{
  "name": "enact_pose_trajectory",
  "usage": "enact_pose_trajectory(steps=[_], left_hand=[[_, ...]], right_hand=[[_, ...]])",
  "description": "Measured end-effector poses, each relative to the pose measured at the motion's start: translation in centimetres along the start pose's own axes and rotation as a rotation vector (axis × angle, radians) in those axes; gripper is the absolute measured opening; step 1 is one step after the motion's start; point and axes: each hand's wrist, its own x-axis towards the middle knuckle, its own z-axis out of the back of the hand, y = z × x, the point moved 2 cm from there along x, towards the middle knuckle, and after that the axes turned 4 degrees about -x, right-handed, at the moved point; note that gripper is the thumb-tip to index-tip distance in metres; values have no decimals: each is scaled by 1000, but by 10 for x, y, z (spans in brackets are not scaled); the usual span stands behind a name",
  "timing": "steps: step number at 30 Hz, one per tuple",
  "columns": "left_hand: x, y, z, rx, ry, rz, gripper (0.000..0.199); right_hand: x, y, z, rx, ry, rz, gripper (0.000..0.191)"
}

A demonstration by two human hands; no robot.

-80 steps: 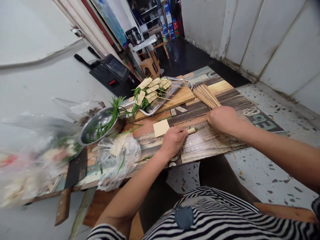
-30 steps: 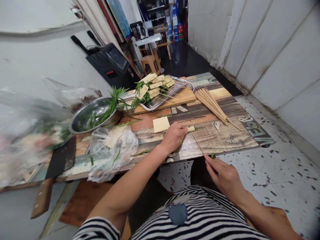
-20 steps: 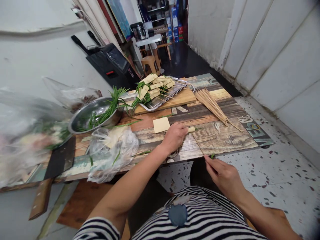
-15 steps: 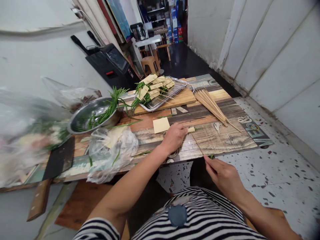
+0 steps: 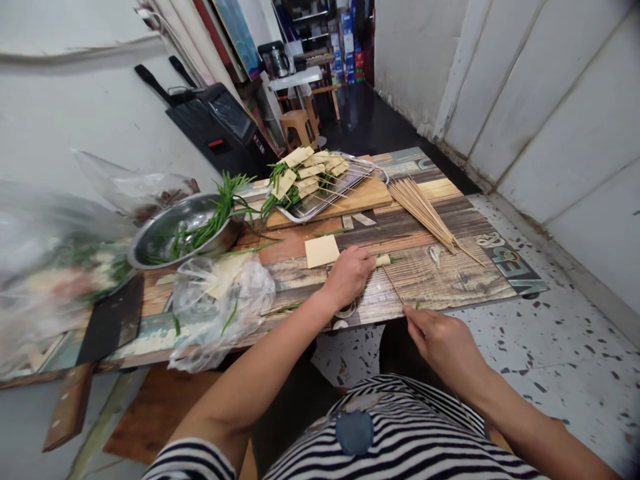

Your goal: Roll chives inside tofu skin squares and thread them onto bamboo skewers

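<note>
My left hand point(image 5: 350, 275) is closed on a pale yellow roll point(image 5: 383, 261), with green tips poking out at its right end. In my right hand point(image 5: 443, 333), pinched near the table's front edge, is a thin wooden skewer point(image 5: 394, 285); its far end meets the roll. A flat pale yellow square sheet point(image 5: 322, 251) lies just left of my left hand. Further back, a metal tray point(image 5: 305, 215) holds skewered yellow sheets with greens point(image 5: 300, 177). A bundle of bare skewers point(image 5: 423, 213) rests at the right.
On the left stand a metal bowl point(image 5: 137, 250) of long greens, a crumpled plastic bag point(image 5: 200, 313) and a cleaver point(image 5: 113, 323) whose handle overhangs the edge. Blurred plastic bags point(image 5: 40, 267) lie beyond. A wooden board point(image 5: 345, 205) supports the tray.
My right hand has moved slightly up and left along with the skewer, towards the roll. The left hand stays nearly still.
</note>
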Motion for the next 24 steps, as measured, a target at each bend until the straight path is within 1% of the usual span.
enact_pose_trajectory(steps=[4,7,9,12,15,19,21,24], left_hand=[[0,1,-1,-14,-13,-8,32],[0,0,-1,-20,-7,-4,32],[1,0,0,-15,7,0,32],[2,-2,3,-1,22,10,34],[1,-4,5,14,25,9,32],[0,-5,-1,48,14,3,26],[4,-7,-6,89,14,-13,25],[20,-13,-10,173,15,-46,26]], right_hand=[[15,1,-2,-108,176,-11,27],[36,0,-8,-152,289,-24,28],[53,-2,-12,-178,329,-36,29],[74,-3,-15,-183,347,-51,31],[79,-2,-11,-147,345,-76,30],[64,-8,-7,-129,307,-98,27],[57,-16,-8,-148,237,-67,28],[53,-39,-8,-216,69,10,29]])
